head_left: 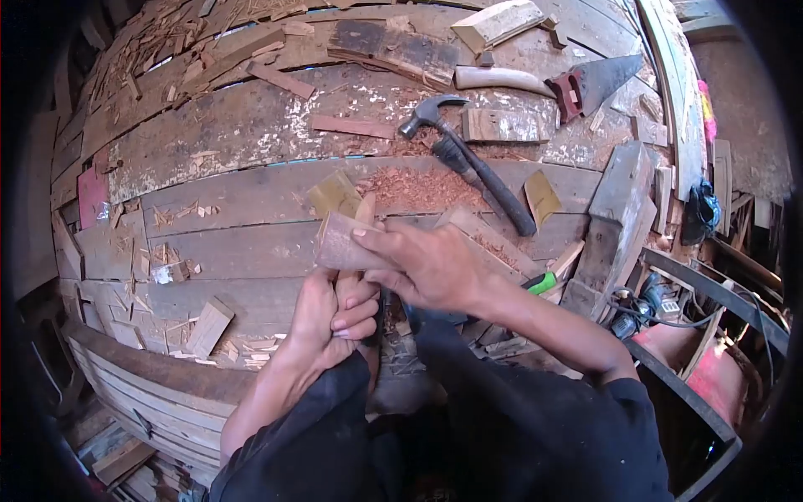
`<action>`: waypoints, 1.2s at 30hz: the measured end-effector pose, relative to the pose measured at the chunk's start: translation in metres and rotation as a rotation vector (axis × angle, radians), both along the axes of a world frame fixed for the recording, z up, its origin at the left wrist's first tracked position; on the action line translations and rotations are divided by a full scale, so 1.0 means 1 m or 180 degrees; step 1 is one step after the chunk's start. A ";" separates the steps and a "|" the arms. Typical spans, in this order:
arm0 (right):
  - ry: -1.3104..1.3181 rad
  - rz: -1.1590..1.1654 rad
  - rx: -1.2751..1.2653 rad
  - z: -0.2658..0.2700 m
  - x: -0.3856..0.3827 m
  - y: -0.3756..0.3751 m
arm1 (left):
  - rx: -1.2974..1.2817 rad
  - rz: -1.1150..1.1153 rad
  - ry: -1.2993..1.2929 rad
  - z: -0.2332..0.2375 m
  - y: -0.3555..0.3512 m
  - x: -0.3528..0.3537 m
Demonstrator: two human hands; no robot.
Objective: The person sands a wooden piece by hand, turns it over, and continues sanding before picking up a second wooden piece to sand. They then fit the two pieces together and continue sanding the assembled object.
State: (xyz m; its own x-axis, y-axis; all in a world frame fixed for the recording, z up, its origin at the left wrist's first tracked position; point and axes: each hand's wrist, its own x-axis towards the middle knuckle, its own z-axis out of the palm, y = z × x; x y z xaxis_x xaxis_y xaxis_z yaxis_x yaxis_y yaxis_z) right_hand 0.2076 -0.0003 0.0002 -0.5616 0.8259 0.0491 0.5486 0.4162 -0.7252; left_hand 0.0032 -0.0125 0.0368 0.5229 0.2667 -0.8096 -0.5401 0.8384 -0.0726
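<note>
My left hand (326,314) is closed in a fist around a slim piece of pale wood (366,209), whose upper end sticks up above the fingers. My right hand (435,263) pinches a curved sheet of sandpaper (347,243), brownish on the side that shows, and bends it against the wood. Fingers and sheet hide most of the wood, so its full shape cannot be made out. Just beyond the hands lies a yellowish sheet of sandpaper (335,194), near a heap of reddish wood shavings (418,186).
A claw hammer (502,197) lies ahead on the plank floor (226,251), beside a dark-handled tool (456,159). Farther off are a handsaw (598,88) and wood blocks (510,125). Another sandpaper piece (542,198) and a green-handled tool (542,283) lie right.
</note>
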 end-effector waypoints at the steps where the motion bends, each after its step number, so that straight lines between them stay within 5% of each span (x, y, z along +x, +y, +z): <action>1: -0.0024 -0.0198 0.0001 -0.005 0.002 0.006 | -0.0004 -0.0019 -0.0068 0.000 0.005 0.001; 5: -0.0039 -0.0287 0.0213 -0.001 -0.005 0.003 | -0.0274 0.0075 0.0052 -0.002 -0.001 0.004; 9: -0.0290 -0.0700 0.0129 -0.030 0.004 0.024 | 0.0301 -0.0019 -0.0084 0.000 0.002 0.004; 13: -0.0595 0.0319 -0.0096 0.017 0.001 0.001 | 0.0069 0.0063 0.0324 -0.004 -0.005 0.003; 16: -0.0446 -0.0370 -0.0309 -0.009 0.007 0.022 | 0.0334 0.0028 0.0014 -0.006 -0.004 0.002; 20: -0.0550 0.0203 0.0004 0.003 -0.001 0.009 | 0.0276 -0.0104 0.0406 0.007 0.001 0.002; 21: -0.0772 -0.0214 -0.0299 0.002 -0.002 0.025 | 0.0360 -0.0078 0.0262 0.009 0.005 0.003; 25: 0.0029 -0.0551 0.0190 -0.007 0.007 0.017 | 0.0290 -0.0268 0.0251 0.017 -0.010 0.003; 34: -0.0232 0.0051 0.0177 0.013 0.002 0.011 | 0.0373 -0.0125 0.0232 0.009 0.002 0.008; 36: -0.0134 -0.0405 0.0425 -0.008 -0.005 0.021 | 0.0540 -0.0181 0.0176 0.009 0.005 0.005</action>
State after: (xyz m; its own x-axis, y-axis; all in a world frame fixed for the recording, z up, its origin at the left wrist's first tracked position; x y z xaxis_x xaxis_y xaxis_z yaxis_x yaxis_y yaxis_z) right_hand 0.2029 0.0204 -0.0075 -0.4570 0.8781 0.1416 0.6316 0.4325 -0.6435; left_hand 0.0085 -0.0078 0.0460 0.4969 0.3732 -0.7834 -0.4909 0.8654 0.1009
